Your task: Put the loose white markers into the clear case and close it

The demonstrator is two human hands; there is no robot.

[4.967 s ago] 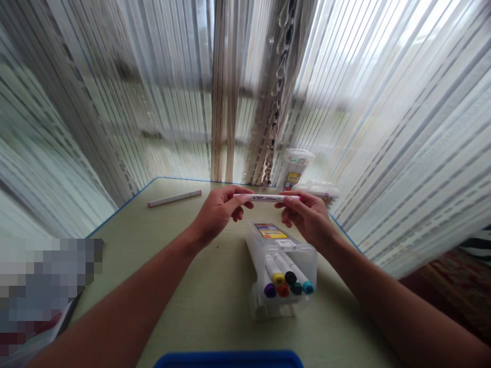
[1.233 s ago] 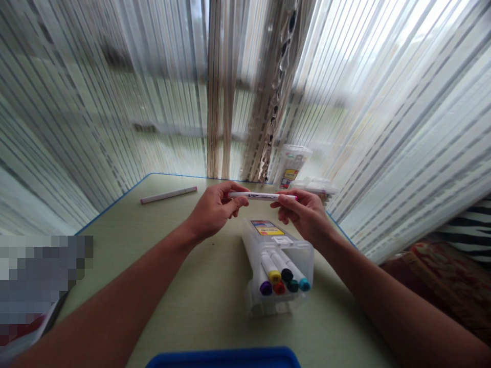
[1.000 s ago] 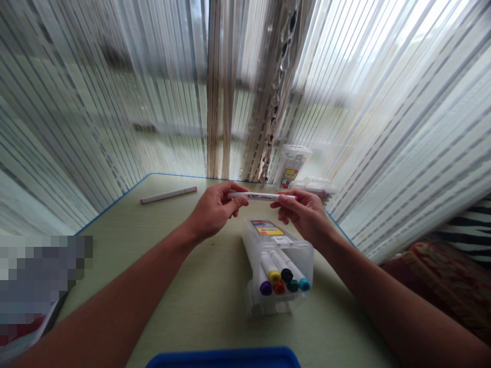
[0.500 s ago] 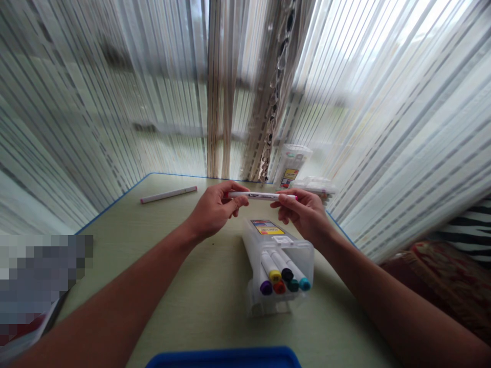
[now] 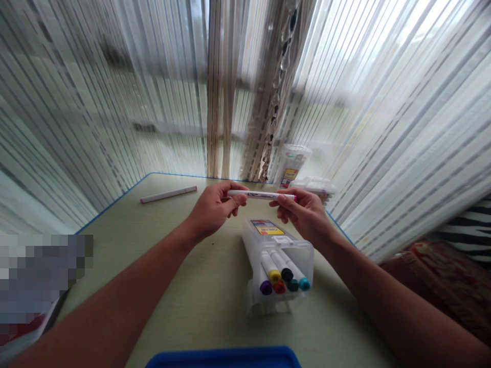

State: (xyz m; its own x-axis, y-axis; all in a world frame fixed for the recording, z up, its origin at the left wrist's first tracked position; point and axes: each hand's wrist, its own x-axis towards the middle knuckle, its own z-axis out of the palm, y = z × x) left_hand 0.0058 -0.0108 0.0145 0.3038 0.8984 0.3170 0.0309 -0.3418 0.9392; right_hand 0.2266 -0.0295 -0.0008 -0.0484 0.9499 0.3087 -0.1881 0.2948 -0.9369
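A white marker (image 5: 262, 195) with pink ends is held level above the table between my two hands. My left hand (image 5: 215, 208) pinches its left end, and my right hand (image 5: 301, 208) grips the right end, where a pink tip shows. Just below, a clear plastic marker case (image 5: 251, 248) lies on its side with its open end towards me. Several markers sit inside it, with yellow (image 5: 274, 276), black, purple, orange, green and blue caps showing. To the left, another white marker (image 5: 169, 194) with pink ends lies on the table.
At the back right, a second clear case (image 5: 292, 166) stands upright beside a lying clear pack (image 5: 314, 186). A blue-edged object (image 5: 224, 358) is at the near edge of the pale green table (image 5: 184, 312). String curtains (image 5: 164, 102) hang behind. A blurred-out item lies at the left.
Almost nothing differs. The marker and both hands have shifted very slightly; the case and the other marker stay where they were.
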